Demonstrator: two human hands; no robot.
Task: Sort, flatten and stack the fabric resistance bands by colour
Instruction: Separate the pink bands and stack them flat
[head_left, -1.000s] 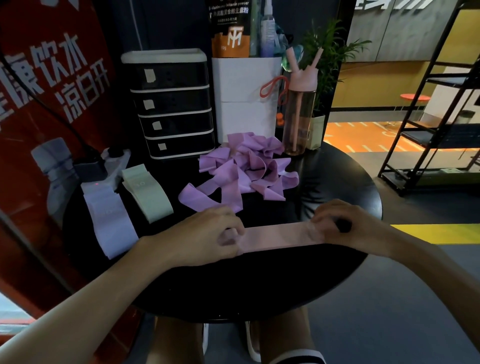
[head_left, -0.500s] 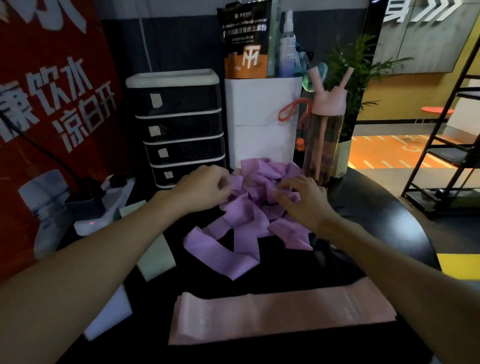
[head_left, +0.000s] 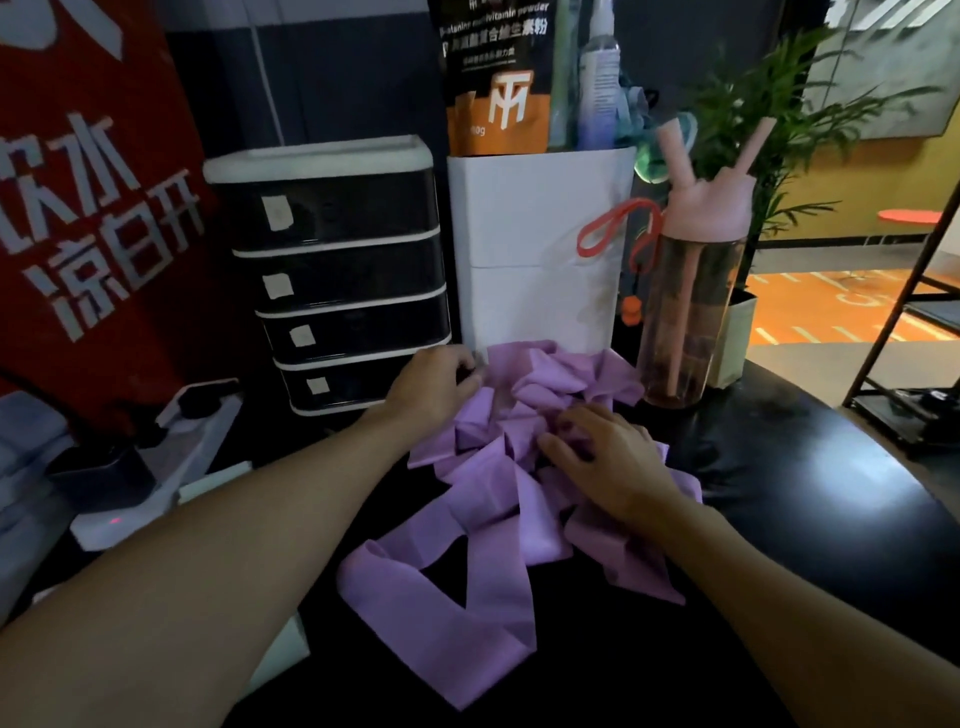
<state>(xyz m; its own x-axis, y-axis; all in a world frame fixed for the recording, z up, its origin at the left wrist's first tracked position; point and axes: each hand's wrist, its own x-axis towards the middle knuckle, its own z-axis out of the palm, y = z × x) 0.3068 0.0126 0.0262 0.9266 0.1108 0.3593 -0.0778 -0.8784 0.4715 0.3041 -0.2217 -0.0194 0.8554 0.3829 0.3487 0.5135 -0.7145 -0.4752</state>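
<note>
On my far left hangs a red banner with white printed characters (head_left: 93, 208), cut off by the frame edge. Below it lies a white plastic power strip (head_left: 171, 457), blurred. Beside it stands a black four-drawer plastic organiser with white trim (head_left: 337, 270), a small pale label on each drawer front.

My left hand (head_left: 436, 384) sits knuckles-up at the far-left edge of the heap of lilac fabric resistance bands (head_left: 498, 493). Its fingers are curled in against the cloth, but the tips are turned away from me, so I cannot tell whether they have a fold nipped. A pale flat strip (head_left: 283, 654) peeks out from under that forearm, mostly hidden.

The heap lies mid-table, in front of a tall white matte box (head_left: 535, 249). The bands are soft, wide and crumpled, and one long loop trails toward me.

My right hand (head_left: 608, 462) lies palm-down on the heap's right side with its fingers spread and barely bent, the fingertips pressing into the folds and gripping nothing.

Further right stands a smoky translucent bottle with a pink lid (head_left: 691, 301), just beside the heap on the glossy black round table (head_left: 779, 493). The table's near edge is out of frame.
</note>
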